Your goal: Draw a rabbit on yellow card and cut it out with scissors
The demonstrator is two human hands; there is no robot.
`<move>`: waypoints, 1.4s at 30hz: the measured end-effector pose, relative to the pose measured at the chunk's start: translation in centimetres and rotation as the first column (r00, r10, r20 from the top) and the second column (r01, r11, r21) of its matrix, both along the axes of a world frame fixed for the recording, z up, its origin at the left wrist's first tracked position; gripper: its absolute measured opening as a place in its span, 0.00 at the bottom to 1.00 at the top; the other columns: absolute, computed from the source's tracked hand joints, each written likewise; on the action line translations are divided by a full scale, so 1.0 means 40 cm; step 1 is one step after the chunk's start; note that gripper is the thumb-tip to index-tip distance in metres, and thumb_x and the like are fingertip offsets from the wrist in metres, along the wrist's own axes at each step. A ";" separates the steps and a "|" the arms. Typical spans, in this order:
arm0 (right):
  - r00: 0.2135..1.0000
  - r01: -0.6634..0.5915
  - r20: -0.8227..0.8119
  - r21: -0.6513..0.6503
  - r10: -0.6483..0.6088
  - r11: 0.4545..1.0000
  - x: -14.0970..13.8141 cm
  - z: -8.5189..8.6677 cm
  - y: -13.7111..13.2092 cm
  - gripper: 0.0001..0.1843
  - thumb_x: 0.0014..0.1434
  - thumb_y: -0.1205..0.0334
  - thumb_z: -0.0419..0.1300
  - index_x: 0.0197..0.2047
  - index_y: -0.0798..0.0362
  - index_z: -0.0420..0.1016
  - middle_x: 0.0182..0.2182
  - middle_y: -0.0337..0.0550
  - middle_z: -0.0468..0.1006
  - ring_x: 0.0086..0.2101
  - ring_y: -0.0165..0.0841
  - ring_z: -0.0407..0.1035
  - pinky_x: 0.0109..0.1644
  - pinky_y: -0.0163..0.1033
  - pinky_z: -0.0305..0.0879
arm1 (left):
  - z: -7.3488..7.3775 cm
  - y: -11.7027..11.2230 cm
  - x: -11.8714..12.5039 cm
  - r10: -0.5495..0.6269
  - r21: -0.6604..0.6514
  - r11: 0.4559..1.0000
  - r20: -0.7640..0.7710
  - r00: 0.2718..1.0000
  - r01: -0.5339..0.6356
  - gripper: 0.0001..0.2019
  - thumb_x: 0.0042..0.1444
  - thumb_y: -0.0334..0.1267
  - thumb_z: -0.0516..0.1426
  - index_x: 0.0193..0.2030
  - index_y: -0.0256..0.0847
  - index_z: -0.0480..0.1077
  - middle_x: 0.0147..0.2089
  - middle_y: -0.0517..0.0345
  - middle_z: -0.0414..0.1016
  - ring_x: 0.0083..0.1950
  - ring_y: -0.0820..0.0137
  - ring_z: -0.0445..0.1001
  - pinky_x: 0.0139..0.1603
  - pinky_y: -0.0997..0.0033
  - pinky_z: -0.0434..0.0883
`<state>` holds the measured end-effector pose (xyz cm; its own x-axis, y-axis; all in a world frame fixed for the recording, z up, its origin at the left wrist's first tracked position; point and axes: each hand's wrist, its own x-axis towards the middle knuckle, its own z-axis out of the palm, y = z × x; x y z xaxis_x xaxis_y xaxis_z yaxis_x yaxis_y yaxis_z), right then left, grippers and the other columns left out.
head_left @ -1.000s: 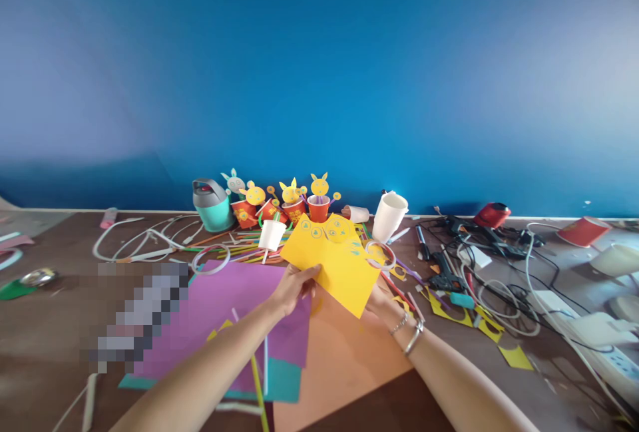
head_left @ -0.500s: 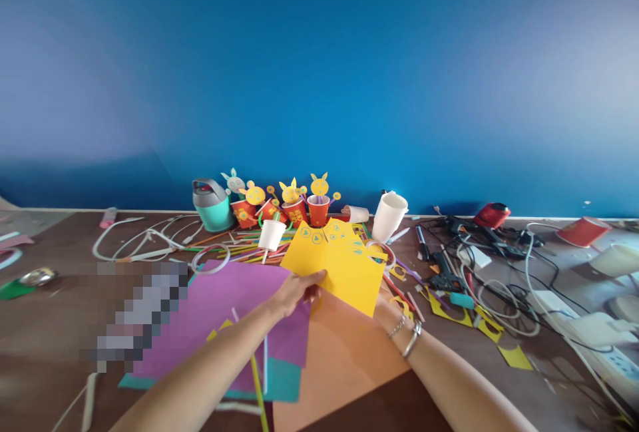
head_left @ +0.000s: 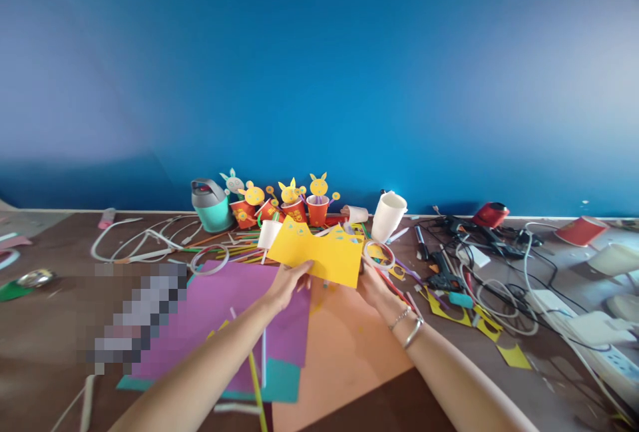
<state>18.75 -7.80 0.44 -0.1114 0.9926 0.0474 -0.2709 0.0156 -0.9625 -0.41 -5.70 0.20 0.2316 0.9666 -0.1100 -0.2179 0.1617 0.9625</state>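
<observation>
A yellow sheet of paper [head_left: 319,252] with small drawn shapes and a notched far edge is held above the table between both hands. My left hand [head_left: 286,285] pinches its near left edge. My right hand [head_left: 375,287], with bracelets on the wrist, grips its right end; part of that hand is hidden behind the sheet. Under the hands lie a purple sheet [head_left: 224,312] and an orange sheet [head_left: 344,352]. Just beyond the yellow sheet stand red paper cups with yellow animal faces [head_left: 299,200] and a small white cup [head_left: 268,233].
A teal and grey bottle [head_left: 210,204] and a white mug [head_left: 388,216] stand by the blue wall. Coloured straws, tape rings and white cords litter the left. A glue gun [head_left: 442,272], cables, a power strip [head_left: 594,332] and yellow scraps crowd the right.
The yellow sheet has turned from a slanted, nearly flat pose to a lower, wider one tilted away. My right hand came out from under it to grip its right end.
</observation>
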 end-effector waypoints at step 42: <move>0.967 -0.196 0.168 0.019 0.190 0.981 -0.002 -0.011 -0.019 0.21 0.48 0.49 0.68 0.39 0.54 0.71 0.26 0.38 0.72 0.24 0.26 0.61 0.25 0.33 0.54 | -0.010 0.042 -0.020 0.274 0.001 0.959 0.259 0.926 -0.283 0.19 0.36 0.45 0.70 0.34 0.38 0.75 0.32 0.58 0.80 0.29 0.71 0.75 0.28 0.74 0.67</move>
<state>18.68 -8.54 0.00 -0.3095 0.9497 0.0465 -0.1100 0.0128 -0.9938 -1.19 -4.04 -0.20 -0.0320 0.9984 -0.0456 -0.4867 0.0242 0.8732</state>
